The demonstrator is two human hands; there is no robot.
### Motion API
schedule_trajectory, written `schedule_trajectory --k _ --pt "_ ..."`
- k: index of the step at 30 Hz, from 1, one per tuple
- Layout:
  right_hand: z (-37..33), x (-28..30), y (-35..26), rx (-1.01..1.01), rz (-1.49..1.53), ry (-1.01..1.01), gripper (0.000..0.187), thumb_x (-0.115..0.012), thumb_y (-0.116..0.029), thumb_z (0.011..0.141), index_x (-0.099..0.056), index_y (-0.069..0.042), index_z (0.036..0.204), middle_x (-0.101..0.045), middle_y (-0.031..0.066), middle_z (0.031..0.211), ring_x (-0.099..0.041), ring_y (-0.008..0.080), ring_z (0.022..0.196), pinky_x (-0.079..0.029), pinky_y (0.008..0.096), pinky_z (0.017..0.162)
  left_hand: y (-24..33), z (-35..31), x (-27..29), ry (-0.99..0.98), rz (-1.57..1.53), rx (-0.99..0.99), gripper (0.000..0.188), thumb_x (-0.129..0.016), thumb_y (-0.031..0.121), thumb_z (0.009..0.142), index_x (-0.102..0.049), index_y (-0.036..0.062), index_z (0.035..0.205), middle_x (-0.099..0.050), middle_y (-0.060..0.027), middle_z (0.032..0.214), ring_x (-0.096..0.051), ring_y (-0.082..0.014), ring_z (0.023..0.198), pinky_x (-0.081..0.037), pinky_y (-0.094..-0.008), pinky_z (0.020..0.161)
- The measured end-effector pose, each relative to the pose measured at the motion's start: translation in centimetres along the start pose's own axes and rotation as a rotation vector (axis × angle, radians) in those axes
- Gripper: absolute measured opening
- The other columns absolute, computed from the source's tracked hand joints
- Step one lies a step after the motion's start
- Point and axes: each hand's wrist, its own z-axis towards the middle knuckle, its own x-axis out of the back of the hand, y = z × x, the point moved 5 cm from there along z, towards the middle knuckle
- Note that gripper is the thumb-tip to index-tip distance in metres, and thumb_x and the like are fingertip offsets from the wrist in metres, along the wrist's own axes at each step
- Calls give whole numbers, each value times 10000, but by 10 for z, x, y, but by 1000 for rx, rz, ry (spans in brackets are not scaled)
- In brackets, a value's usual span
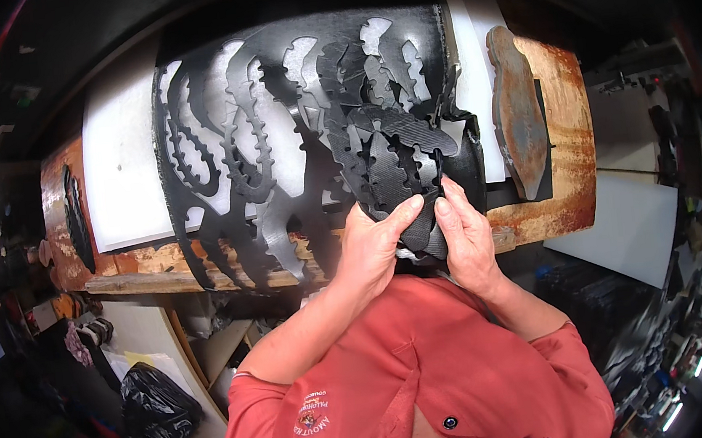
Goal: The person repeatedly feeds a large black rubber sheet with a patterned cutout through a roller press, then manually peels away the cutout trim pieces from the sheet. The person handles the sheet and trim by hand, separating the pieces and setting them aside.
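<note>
Between my hands, close to my body, is a bundle of black pieces with notched edges and a ribbed surface [388,177]. My left hand [374,242] is closed on the bundle's near left side, its thumb lying across the top. My right hand [465,237] grips the near right side, with its fingers pressed together. Under and behind the bundle spreads a black sheet [315,197] with curved, notched cut-outs, through which a white surface shows. Loose curved pieces lie over the sheet's right part. My palms and fingers hide the bundle's lower edges.
A rusty flat elongated metal plate [518,114] lies right of the sheet on the worn wooden table [566,131]. White boards [120,148] lie beneath the sheet. A narrow dark notched piece [76,216] is at the far left. Below left stands a black plastic bag [158,406].
</note>
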Motion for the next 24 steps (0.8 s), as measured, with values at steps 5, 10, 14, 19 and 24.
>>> schedule_trajectory --k 5,10,14,19,24 --pt "7 -1 -9 186 -270 -69 468 -511 -186 1117 -536 186 1400 -555 340 1467 -504 457 1405 -395 465 1191 1 5 2 0 -5 23 372 -785 14 949 -643 28 1293 -717 -59 1208 -701 -150 1070 -579 -322 942" --pt "25 9 -21 242 -309 -188 401 -511 -182 1116 -611 148 1322 -647 308 1330 -637 424 1217 -509 469 1057 10 6 12 11 46 85 402 -793 -13 922 -637 15 1292 -731 -64 1161 -723 -169 1029 -601 -326 913" --pt "57 37 -12 61 -137 77 322 -560 -157 1098 -653 74 1303 -724 148 1133 -699 232 1008 -560 373 895 21 6 21 -34 -33 119 409 -743 -65 927 -627 -48 1318 -762 -171 1145 -766 -249 989 -649 -385 905" --pt "101 35 0 469 -738 259 350 -764 -137 918 -697 28 1219 -703 220 1082 -717 399 911 -581 452 804 26 0 25 -38 -39 156 407 -756 -22 916 -626 -36 1302 -757 -176 1087 -755 -275 962 -635 -417 902" --pt "134 66 39 256 -567 379 156 -672 -133 1012 -735 -4 952 -711 161 823 -688 230 679 -521 373 610 47 -48 48 -26 21 144 662 -892 163 784 -581 -11 1342 -666 -125 850 -619 -254 724 -476 -389 625"
